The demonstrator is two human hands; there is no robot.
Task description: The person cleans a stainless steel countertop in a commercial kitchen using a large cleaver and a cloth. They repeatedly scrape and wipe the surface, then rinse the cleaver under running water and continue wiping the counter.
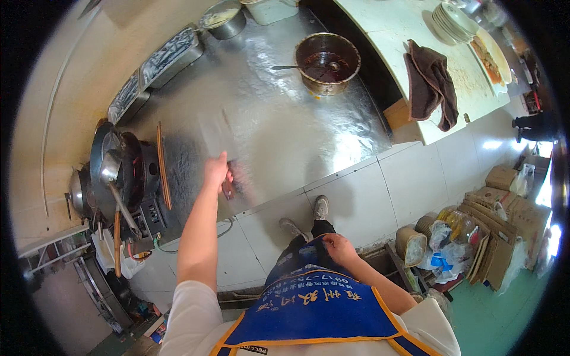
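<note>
My left hand [217, 172] grips the dark handle [229, 189] of a broad-bladed knife, seemingly a cleaver, over the steel worktop [276, 133]. Its pale blade [214, 131] points away from me and blurs into the shiny metal, so I cannot tell whether it touches the surface. Close to my waist, my right hand [342, 250] is held at the blue apron [311, 311] with its fingers curled. Whether they pinch the cloth is not clear. Left of the knife lies a pair of long wooden chopsticks [163, 167].
A metal pot [327, 82] of dark red sauce holds a ladle. Steel trays [171, 58] line the wall; a wok [104, 147] with utensils stands left. On the white counter [387, 40] are a brown cloth [431, 84] and stacked plates [454, 22]. Cardboard [498, 249] crowds the right floor.
</note>
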